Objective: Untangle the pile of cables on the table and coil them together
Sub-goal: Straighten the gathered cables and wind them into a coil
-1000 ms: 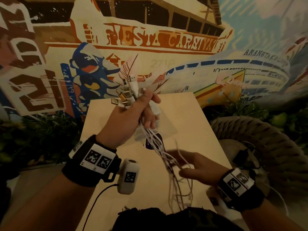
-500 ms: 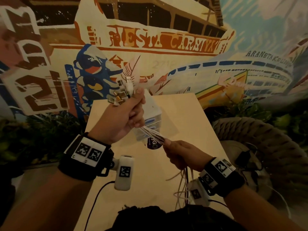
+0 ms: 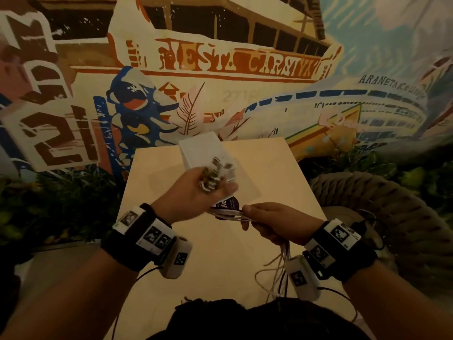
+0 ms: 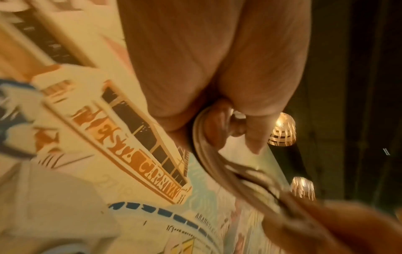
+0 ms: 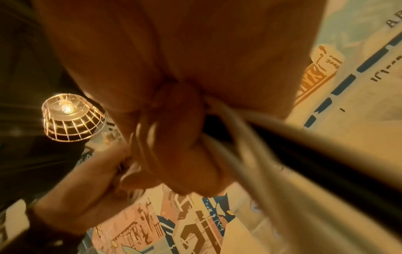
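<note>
Both hands are raised above the wooden table (image 3: 215, 253), near its middle, with the bundle of cables (image 3: 230, 213) stretched between them.

Left hand (image 3: 193, 192): fingers curled round the bundle just below the plug ends. The cluster of plugs (image 3: 214, 174) sticks up out of the fist, blurred in the head view. In the left wrist view the cables (image 4: 208, 154) bend round a curled finger and run off toward the other hand.

Right hand (image 3: 277, 222): closed on the same bundle just beside the left hand, thumb lying on top of the strands. In the right wrist view the cables (image 5: 239, 130) pass through the curled fingers. Below this hand the loose lengths (image 3: 277, 271) hang down toward the near edge of the table; whether they touch the top cannot be told.

Other items: a white box (image 3: 203, 150) stands near the far edge of the table, behind the left hand. A dark purple round item (image 3: 226, 203) lies on the table under the hands, mostly hidden. A woven rope seat (image 3: 367, 204) stands off the right edge. A painted mural (image 3: 220, 82) covers the wall beyond.
</note>
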Tool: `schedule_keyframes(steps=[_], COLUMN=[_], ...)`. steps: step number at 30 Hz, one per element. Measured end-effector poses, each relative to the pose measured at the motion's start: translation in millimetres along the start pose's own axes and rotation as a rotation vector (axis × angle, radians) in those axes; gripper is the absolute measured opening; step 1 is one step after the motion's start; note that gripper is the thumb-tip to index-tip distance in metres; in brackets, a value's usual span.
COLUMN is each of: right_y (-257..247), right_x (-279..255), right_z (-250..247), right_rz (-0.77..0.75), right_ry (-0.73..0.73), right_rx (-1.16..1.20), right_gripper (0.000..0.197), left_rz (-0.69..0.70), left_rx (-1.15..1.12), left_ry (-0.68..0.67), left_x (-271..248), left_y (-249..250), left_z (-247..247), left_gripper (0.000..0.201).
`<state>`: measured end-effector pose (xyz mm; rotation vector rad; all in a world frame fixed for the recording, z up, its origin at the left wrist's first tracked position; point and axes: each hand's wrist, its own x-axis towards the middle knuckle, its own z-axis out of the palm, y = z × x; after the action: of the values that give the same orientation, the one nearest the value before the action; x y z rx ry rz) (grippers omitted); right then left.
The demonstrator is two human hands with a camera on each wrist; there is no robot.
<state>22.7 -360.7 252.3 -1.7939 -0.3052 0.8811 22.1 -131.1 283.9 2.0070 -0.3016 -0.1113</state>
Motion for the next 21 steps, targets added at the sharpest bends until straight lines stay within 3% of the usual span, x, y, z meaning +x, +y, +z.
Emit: schedule_keyframes(steps=[2, 6, 12, 14, 17, 21], right_y=[-2, -3, -3, -4, -5, -8], right_x=[1, 6, 13, 12, 12, 11], right_z=[-4, -6, -7, -8, -7, -3], right_rz=[0.02, 0.131, 0.236, 0.226, 0.19, 0.184], right_ry=[0.001, 0.086, 0.045, 0.052, 0.079, 0.072], right_rx=[-0.03, 0.004, 0.105, 0.103, 0.067, 0.066], right_gripper=[0.045, 0.041, 0.046, 0.047, 0.052, 0.056], left_rz=[0.023, 0.325, 0.546, 0.527, 0.358, 0.251], left_rx=[0.112, 0.528, 1.004, 0.941, 0.768, 0.731], left_ry=[-0.048, -0.108, -0.121, -0.14, -0.257, -0.34], left_x=[-2, 1, -5, -6, -7, -6], left_y=[-8, -20, -22, -22, -26, -33], left_z=[7, 11, 17, 13, 14, 25], left_gripper=[0.026, 0.011, 0.01, 0.01, 0.025, 0.021])
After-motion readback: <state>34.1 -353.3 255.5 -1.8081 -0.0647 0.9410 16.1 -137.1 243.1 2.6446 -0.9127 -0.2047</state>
